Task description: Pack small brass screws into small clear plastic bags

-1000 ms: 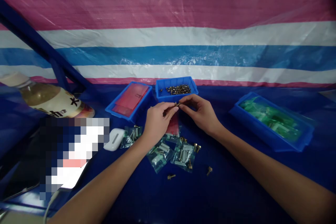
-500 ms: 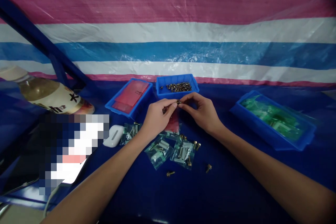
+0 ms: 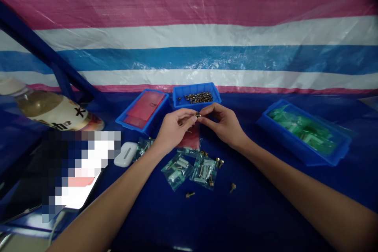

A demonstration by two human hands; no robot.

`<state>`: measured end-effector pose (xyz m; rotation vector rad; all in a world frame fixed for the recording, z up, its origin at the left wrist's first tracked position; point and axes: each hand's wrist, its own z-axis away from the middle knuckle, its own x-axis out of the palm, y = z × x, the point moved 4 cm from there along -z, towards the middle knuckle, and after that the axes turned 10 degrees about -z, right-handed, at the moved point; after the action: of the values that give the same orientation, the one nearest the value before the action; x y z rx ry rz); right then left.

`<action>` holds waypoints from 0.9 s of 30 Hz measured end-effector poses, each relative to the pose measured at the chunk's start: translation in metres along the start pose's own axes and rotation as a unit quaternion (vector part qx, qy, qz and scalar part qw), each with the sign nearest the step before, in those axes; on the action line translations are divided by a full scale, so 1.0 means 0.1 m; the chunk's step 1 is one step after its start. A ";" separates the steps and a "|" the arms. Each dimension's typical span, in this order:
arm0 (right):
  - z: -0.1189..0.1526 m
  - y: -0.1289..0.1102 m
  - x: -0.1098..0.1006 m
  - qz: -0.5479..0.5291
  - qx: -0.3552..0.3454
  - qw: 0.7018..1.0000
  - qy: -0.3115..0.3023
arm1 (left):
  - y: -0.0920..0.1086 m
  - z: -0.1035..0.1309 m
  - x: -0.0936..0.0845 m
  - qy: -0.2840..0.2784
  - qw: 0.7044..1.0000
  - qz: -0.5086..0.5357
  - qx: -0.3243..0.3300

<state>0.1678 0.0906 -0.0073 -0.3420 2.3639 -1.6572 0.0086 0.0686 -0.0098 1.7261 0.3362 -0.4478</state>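
My left hand (image 3: 174,126) and my right hand (image 3: 225,124) meet at the middle, both pinching a small brass-coloured screw (image 3: 198,115) between their fingertips. Another screw tip shows below the fingers of my left hand. Under the hands lies a red plastic bag (image 3: 191,138). Nearer to me are clear bags of metal parts (image 3: 177,170) (image 3: 204,171), with loose screws around them, one (image 3: 190,195) in front and one (image 3: 233,187) to the right. Behind my hands stands a blue bin (image 3: 197,105) holding many screws.
A blue bin (image 3: 141,128) of red bags stands at left, another (image 3: 307,157) of green bags at right. Further left are a white case (image 3: 126,154), a blurred-out phone (image 3: 85,177) and a bottle (image 3: 53,106). A striped sheet (image 3: 189,4) hangs behind.
The view has shifted slightly, so most things appear a little further left. My fingers have moved slightly around the screw; more of the red bag shows beneath them.
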 end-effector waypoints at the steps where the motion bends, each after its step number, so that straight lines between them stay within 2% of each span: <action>1: 0.00 0.00 0.00 -0.008 -0.001 1.000 0.000 | 0.00 0.00 0.00 -0.005 1.000 0.007 -0.003; 8: 0.01 0.01 -0.01 -0.016 -0.017 0.999 0.025 | -0.03 -0.01 0.00 0.004 0.998 0.051 -0.022; 12: 0.01 0.00 -0.01 -0.020 -0.027 0.999 0.019 | -0.03 -0.01 0.01 -0.003 0.997 0.065 -0.031; 18: 0.01 -0.03 0.00 0.006 -0.038 0.999 0.006 | 0.02 0.01 0.01 -0.006 0.998 0.058 -0.018; 27: 0.03 -0.10 0.02 0.042 -0.046 0.998 -0.012 | 0.02 0.01 -0.01 0.022 0.999 0.024 -0.002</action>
<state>0.1671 0.0841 0.0011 -0.2741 2.4086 -1.5021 0.0081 0.0670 -0.0081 1.7392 0.3259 -0.3749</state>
